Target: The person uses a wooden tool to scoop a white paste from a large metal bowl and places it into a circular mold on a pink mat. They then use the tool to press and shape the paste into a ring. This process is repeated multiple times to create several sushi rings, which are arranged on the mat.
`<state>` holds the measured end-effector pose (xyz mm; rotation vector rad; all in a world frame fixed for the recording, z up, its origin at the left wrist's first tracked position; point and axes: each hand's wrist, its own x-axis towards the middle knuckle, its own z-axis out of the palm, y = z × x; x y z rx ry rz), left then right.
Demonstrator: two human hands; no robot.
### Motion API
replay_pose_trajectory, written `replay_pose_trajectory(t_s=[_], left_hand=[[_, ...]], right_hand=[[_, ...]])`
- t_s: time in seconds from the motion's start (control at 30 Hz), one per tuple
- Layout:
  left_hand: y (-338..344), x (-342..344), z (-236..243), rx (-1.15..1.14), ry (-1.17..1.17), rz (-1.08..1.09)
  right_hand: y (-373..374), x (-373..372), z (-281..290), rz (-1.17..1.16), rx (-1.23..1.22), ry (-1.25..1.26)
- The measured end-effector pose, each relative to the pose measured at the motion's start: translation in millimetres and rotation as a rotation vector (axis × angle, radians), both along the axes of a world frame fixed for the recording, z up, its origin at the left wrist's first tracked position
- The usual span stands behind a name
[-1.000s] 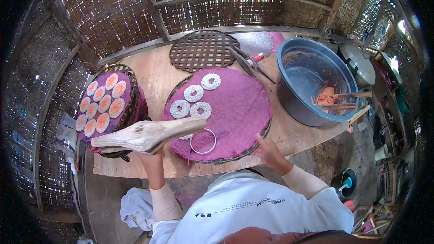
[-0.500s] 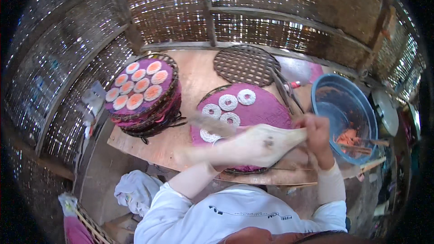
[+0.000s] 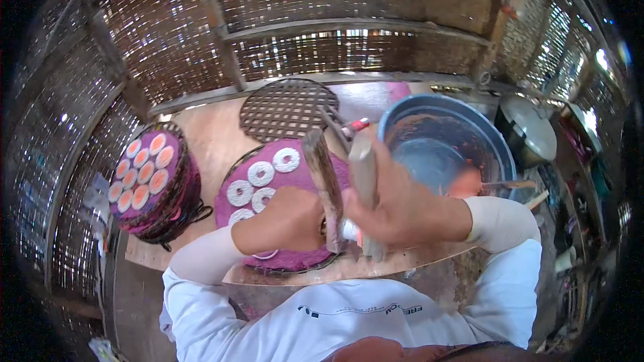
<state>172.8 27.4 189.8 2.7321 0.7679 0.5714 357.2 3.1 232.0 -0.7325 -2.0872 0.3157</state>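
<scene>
My left hand (image 3: 282,221) grips a wooden tool near its upright left piece (image 3: 316,161), above a purple cloth-covered round tray (image 3: 298,251). My right hand (image 3: 396,211), blurred, is closed around the tool's paler right piece (image 3: 362,164). A small white and orange part (image 3: 350,231) shows between my hands, too indistinct to identify. Several white rings (image 3: 260,173) lie on the tray, with a thin metal hoop partly hidden below my left arm. A blue tub (image 3: 429,154) holding orange paste and wooden sticks (image 3: 506,184) stands beside my right hand.
At left, stacked trays (image 3: 154,214) bear several orange-centred white discs (image 3: 141,174). A woven lattice tray (image 3: 282,110) lies at the back, near a red-tipped tool (image 3: 359,124). A lidded pot (image 3: 526,127) stands at right. Woven walls surround the plywood table (image 3: 208,121).
The long pale wooden tool, earlier held crosswise over the trays, has turned upright in front of me, showing two pieces. My hands have risen and come together, and the view has shifted.
</scene>
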Motion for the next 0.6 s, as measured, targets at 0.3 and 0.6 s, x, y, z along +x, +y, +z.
replay_pose_trajectory(t_s=[0.3,0.6], left_hand=[[17,34,3,-0.402,0.061,-0.158],[31,77,-3,-0.671,-0.384,-0.268]], right_hand=[[-25,75,12,0.198,-0.084,-0.076],[-21,164,47,0.067,0.094,0.965]])
